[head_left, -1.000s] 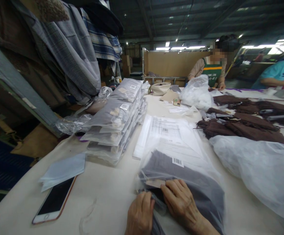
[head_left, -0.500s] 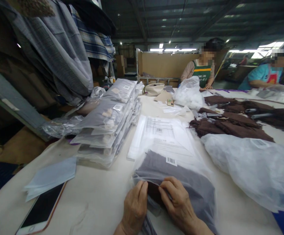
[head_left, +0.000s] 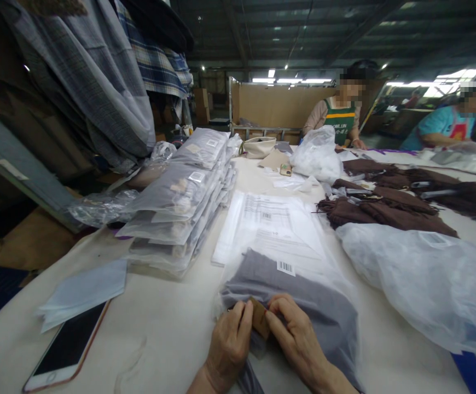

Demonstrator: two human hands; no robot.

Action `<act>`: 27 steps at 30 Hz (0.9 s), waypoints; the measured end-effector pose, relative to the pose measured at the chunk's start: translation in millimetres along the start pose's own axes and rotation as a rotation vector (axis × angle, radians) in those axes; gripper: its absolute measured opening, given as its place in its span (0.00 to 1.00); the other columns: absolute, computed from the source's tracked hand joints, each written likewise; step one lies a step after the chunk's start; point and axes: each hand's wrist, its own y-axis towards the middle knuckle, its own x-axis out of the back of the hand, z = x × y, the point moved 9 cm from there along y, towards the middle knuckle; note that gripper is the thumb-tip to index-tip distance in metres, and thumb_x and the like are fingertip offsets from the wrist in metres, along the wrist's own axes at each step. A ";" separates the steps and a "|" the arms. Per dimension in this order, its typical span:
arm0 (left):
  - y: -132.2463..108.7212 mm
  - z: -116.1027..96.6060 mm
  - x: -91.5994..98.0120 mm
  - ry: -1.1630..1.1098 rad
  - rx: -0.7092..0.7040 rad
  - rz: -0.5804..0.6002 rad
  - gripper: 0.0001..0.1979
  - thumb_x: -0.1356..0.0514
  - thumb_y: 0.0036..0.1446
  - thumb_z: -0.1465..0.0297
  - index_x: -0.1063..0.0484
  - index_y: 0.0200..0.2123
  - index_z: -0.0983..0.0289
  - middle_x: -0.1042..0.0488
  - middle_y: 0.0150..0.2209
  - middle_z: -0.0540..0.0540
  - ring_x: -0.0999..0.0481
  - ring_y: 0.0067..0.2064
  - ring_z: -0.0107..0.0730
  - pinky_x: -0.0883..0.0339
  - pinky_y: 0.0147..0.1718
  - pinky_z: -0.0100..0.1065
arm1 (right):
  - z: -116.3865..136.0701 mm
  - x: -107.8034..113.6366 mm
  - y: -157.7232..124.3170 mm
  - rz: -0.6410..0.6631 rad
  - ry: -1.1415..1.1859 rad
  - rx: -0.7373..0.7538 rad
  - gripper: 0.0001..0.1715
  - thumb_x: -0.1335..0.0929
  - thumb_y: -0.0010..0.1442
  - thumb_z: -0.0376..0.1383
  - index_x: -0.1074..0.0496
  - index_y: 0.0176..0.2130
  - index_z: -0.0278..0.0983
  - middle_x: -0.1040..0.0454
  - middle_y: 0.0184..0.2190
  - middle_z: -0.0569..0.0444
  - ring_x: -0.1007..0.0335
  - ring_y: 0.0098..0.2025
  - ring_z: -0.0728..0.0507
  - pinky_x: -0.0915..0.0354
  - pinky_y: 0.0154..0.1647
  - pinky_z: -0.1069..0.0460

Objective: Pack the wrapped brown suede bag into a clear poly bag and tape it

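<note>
My left hand (head_left: 228, 343) and my right hand (head_left: 298, 336) meet at the near end of a clear plastic bag (head_left: 303, 284) that holds a folded grey garment (head_left: 312, 298). Between the fingertips of both hands sits a small brown card tag (head_left: 259, 319), pinched through or at the bag's mouth. The bag carries a barcode sticker (head_left: 286, 267). It lies partly on a stack of flat empty printed bags (head_left: 274, 224).
A tall stack of bagged grey garments (head_left: 189, 202) stands to the left. A phone (head_left: 68, 350) and a grey cloth (head_left: 84, 290) lie near left. A large crumpled plastic sheet (head_left: 422, 284) and brown garments (head_left: 389, 210) lie right. Two other people work at the far side.
My fingers have drawn closer together and the brown tag now shows between them. The view has shifted slightly; the phone sits lower left than one second ago.
</note>
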 end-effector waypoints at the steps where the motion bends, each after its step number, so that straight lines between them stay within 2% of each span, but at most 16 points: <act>1: -1.3 0.0 0.4 -0.005 -0.003 -0.004 0.14 0.53 0.61 0.78 0.31 0.45 0.73 0.24 0.37 0.62 0.25 0.34 0.32 0.29 0.32 0.29 | 4.3 0.8 -2.5 0.019 -0.052 0.036 0.06 0.38 0.59 0.35 0.38 0.29 0.39 0.31 0.30 0.54 0.33 0.32 0.46 0.35 0.33 0.51; 2: -2.8 0.6 0.7 -0.009 0.000 -0.009 0.14 0.53 0.61 0.79 0.31 0.44 0.73 0.24 0.37 0.62 0.24 0.36 0.32 0.29 0.33 0.29 | 8.8 1.6 -6.2 0.037 -0.114 0.085 0.03 0.35 0.57 0.36 0.36 0.33 0.39 0.30 0.33 0.53 0.33 0.34 0.44 0.35 0.35 0.49; 5: -8.6 2.2 0.0 -0.020 0.025 -0.020 0.14 0.54 0.62 0.79 0.30 0.43 0.73 0.25 0.37 0.62 0.25 0.39 0.32 0.29 0.36 0.28 | 17.1 4.0 -20.4 0.062 -0.294 0.260 0.22 0.30 0.50 0.36 0.36 0.45 0.36 0.29 0.41 0.47 0.32 0.41 0.41 0.34 0.39 0.47; 6: -10.6 2.5 -0.3 -0.025 0.033 -0.025 0.14 0.54 0.62 0.79 0.30 0.42 0.73 0.25 0.36 0.62 0.25 0.39 0.32 0.29 0.36 0.29 | 17.2 5.5 -24.7 0.043 -0.349 0.313 0.23 0.31 0.51 0.34 0.37 0.48 0.35 0.30 0.42 0.45 0.33 0.42 0.40 0.34 0.40 0.46; 8: -13.8 2.6 -0.9 -0.036 0.045 -0.033 0.13 0.54 0.61 0.79 0.30 0.42 0.74 0.25 0.36 0.62 0.25 0.39 0.33 0.29 0.37 0.29 | 13.8 8.4 -30.1 -0.017 -0.448 0.385 0.17 0.37 0.55 0.29 0.36 0.46 0.34 0.29 0.38 0.45 0.32 0.38 0.41 0.35 0.37 0.47; 10: -15.5 2.2 -0.9 -0.050 0.044 -0.037 0.13 0.53 0.61 0.79 0.30 0.43 0.74 0.25 0.36 0.63 0.25 0.39 0.33 0.29 0.38 0.29 | 8.2 9.1 -30.3 -0.059 -0.497 0.409 0.12 0.41 0.57 0.26 0.33 0.39 0.36 0.29 0.30 0.50 0.33 0.31 0.44 0.37 0.30 0.49; 13: -14.8 0.7 1.1 -0.068 0.013 -0.041 0.13 0.53 0.61 0.79 0.30 0.42 0.73 0.25 0.36 0.63 0.25 0.39 0.33 0.29 0.38 0.29 | -0.1 13.0 -21.2 -0.088 -0.429 0.340 0.12 0.43 0.61 0.28 0.35 0.32 0.38 0.33 0.24 0.55 0.35 0.25 0.47 0.38 0.26 0.53; 19: -3.3 -2.3 5.1 -0.087 -0.099 -0.020 0.13 0.52 0.60 0.79 0.30 0.43 0.72 0.25 0.36 0.63 0.25 0.37 0.34 0.28 0.34 0.32 | -5.0 31.9 -2.2 -0.148 -0.253 0.179 0.09 0.41 0.63 0.34 0.34 0.33 0.40 0.30 0.26 0.57 0.31 0.27 0.48 0.35 0.28 0.54; 27: 6.6 -4.8 7.4 -0.113 -0.175 -0.026 0.12 0.52 0.60 0.80 0.31 0.43 0.74 0.25 0.35 0.64 0.26 0.36 0.36 0.27 0.31 0.33 | -23.0 38.2 10.8 -0.094 -0.191 -0.042 0.11 0.40 0.61 0.39 0.33 0.30 0.40 0.28 0.25 0.56 0.30 0.27 0.45 0.36 0.27 0.52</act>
